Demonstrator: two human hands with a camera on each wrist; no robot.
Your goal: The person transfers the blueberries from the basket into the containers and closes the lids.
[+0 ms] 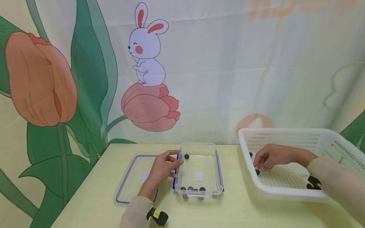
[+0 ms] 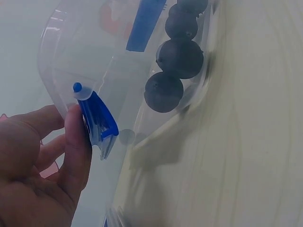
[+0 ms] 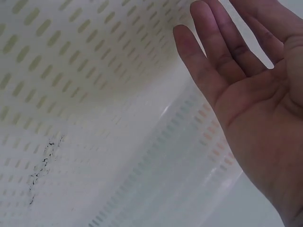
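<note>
My left hand is at the left side of a clear plastic food container, its thumb and fingers pinching the wall beside a blue clip. Several dark round balls lie along the container's near end, and one ball sits near its far left corner. Inside a white plastic basket, my right hand reaches down by the left wall. Its fingers look loosely bent in the head view, with a dark ball right by the fingertips. Another dark ball lies farther back.
A clear lid with a blue seal lies flat left of the container, partly behind my left forearm. The basket stands at the table's right side. A printed cloth hangs behind the pale yellow table.
</note>
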